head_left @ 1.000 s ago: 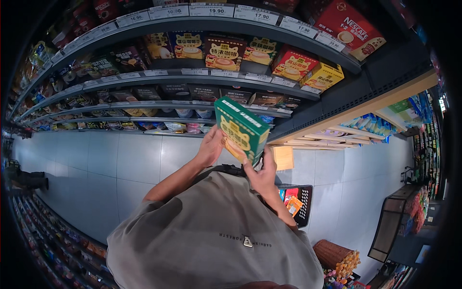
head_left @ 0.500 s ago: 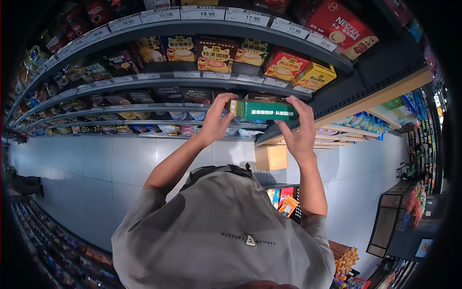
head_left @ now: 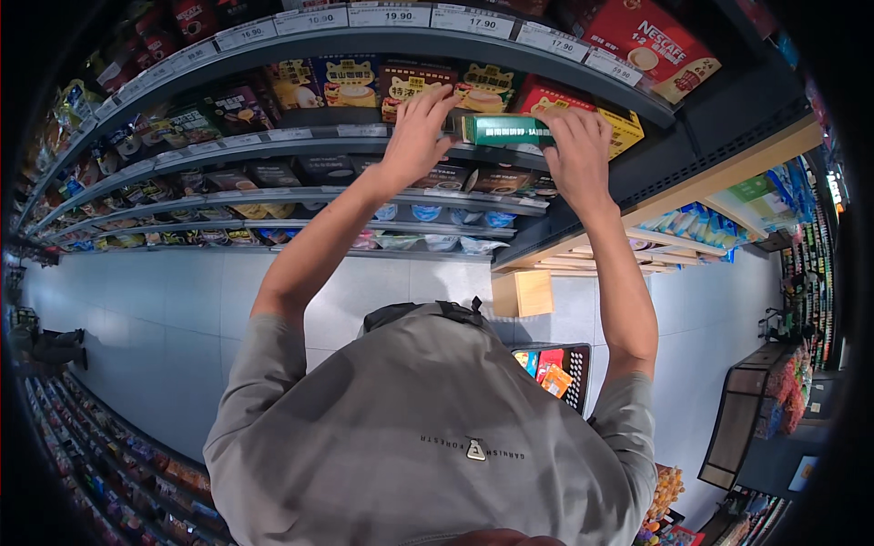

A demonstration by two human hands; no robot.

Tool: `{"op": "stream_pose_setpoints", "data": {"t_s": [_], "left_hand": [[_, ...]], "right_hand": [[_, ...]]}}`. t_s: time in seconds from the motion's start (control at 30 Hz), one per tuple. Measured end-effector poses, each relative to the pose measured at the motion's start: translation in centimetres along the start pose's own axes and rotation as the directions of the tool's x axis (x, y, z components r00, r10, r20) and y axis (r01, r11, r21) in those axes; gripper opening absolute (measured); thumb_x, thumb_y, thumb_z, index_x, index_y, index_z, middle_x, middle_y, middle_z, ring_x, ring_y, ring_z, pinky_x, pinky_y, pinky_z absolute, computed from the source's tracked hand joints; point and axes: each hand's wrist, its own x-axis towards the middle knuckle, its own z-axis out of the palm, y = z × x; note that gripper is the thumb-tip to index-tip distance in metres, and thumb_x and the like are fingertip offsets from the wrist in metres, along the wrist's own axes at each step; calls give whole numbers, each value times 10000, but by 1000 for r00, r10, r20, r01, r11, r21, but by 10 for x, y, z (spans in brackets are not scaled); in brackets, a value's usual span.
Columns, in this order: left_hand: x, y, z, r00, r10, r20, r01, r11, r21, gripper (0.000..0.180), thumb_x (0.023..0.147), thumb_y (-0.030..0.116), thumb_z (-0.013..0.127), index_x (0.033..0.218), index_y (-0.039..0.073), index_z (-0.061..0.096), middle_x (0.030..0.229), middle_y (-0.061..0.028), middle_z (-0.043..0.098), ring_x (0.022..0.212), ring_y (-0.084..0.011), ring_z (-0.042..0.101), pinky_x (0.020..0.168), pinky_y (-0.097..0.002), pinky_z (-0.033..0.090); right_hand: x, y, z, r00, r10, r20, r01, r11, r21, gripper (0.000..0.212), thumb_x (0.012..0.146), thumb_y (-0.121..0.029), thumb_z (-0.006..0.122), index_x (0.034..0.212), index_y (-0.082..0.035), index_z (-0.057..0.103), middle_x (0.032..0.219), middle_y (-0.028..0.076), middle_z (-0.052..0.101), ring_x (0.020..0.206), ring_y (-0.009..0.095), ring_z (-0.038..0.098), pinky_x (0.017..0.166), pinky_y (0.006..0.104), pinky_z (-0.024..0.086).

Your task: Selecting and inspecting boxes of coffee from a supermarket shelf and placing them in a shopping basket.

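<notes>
A slim green box (head_left: pixel 508 129) with white print and a yellowish end lies level at the second shelf from the top, in front of colourful coffee boxes. My right hand (head_left: pixel 575 150) grips its right end, fingers over the top edge. Beside the left end is my left hand (head_left: pixel 417 141), fingers and thumb spread; it seems just apart from the green box, and its fingertips overlap a brown coffee box (head_left: pixel 401 82). Behind the green box and right hand, a red box (head_left: pixel 546 94) and a yellow box (head_left: pixel 626 134) are partly hidden.
Grey shelf edges (head_left: pixel 300 143) with price tags curve across in front of me. A large red coffee box (head_left: pixel 648 45) stands on the shelf above. Below are a wooden block (head_left: pixel 522 293) and a dark basket (head_left: pixel 575 373) with packets. Wooden racks (head_left: pixel 655 246) stand at right.
Both hands and the green box have moved up and away from me, from in front of the lower shelf to the second shelf. My left hand has opened off the box's left end.
</notes>
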Motion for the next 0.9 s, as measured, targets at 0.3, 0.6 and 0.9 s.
{"op": "stream_pose_setpoints", "data": {"t_s": [0.3, 0.6, 0.9], "left_hand": [[46, -25, -19, 976, 131, 176, -201, 852, 484, 762, 796, 432, 663, 1379, 26, 386, 1403, -131, 425, 1347, -271, 335, 1112, -532, 187], [37, -38, -4, 975, 94, 199, -187, 834, 519, 807, 855, 574, 532, 1409, 17, 350, 1412, -148, 422, 1357, -264, 335, 1123, -526, 177], [39, -40, 2, 984, 87, 158, -156, 853, 498, 659, 877, 403, 581, 1387, 36, 380, 1375, -145, 454, 1329, -264, 371, 1112, -517, 205]], "right_hand": [[14, 20, 28, 999, 4, -32, -5, 1000, -25, 455, 672, 24, 613, 1113, -85, 585, 1040, 53, 599, 1069, 248, 502, 996, 444, 285], [18, 29, 56, 998, 37, -55, -38, 999, -22, 455, 679, -1, 653, 1120, -85, 581, 1036, 47, 598, 1073, 248, 495, 1002, 451, 283], [25, 36, 82, 993, 113, 33, -110, 991, -74, 444, 709, -68, 698, 1128, -82, 555, 1045, 76, 594, 1069, 275, 482, 969, 447, 289]]}}
